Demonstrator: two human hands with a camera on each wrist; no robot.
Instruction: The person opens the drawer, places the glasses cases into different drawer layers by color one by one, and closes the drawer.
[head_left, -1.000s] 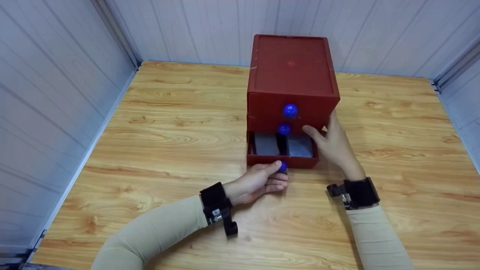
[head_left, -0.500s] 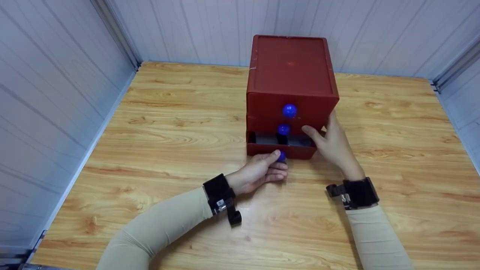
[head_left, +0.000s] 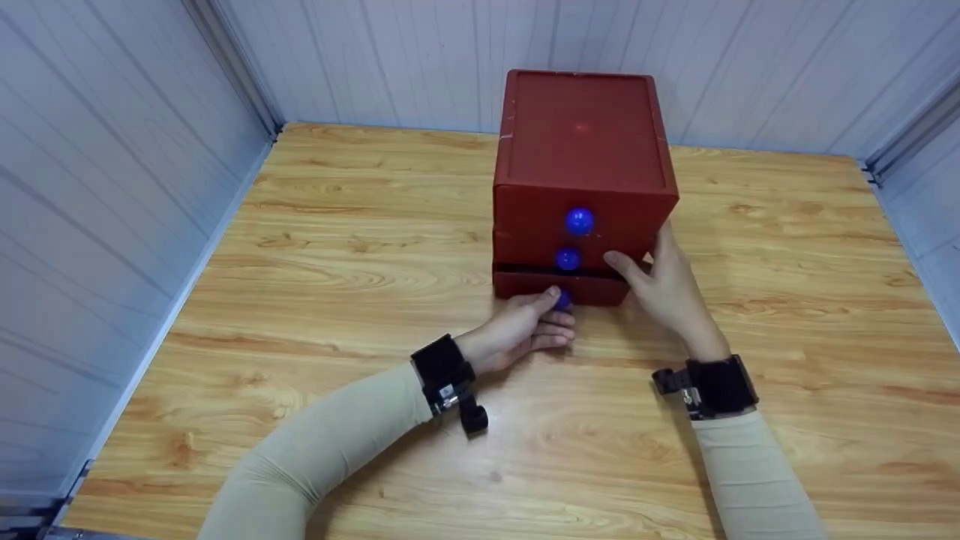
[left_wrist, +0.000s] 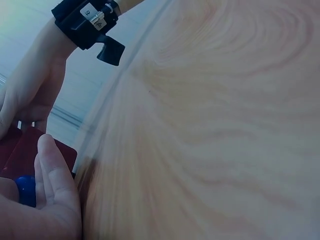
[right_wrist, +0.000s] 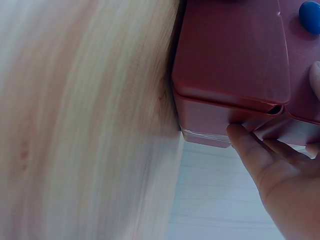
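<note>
A red cabinet (head_left: 581,135) with three blue-knobbed drawers stands at the back middle of the wooden table (head_left: 337,247). Its bottom drawer (head_left: 596,289) sticks out slightly, with a narrow dark gap above it. My left hand (head_left: 556,311) pinches the bottom drawer's blue knob (head_left: 562,300), which also shows between my fingers (left_wrist: 55,195) in the left wrist view as the knob (left_wrist: 25,190). My right hand (head_left: 645,270) rests against the cabinet's right front corner, thumb on the front, straight fingers (right_wrist: 250,145) along the side of the cabinet (right_wrist: 230,55).
The top knob (head_left: 579,220) and middle knob (head_left: 568,259) sit on drawers that are pushed in. White panelled walls (head_left: 112,150) enclose the table on the left, back and right. Bare wood lies to the left and right of the cabinet and in front of it.
My left hand has pushed the bottom drawer inward by its knob; the grey contents seen earlier are now hidden. My right hand has stayed at the cabinet's corner.
</note>
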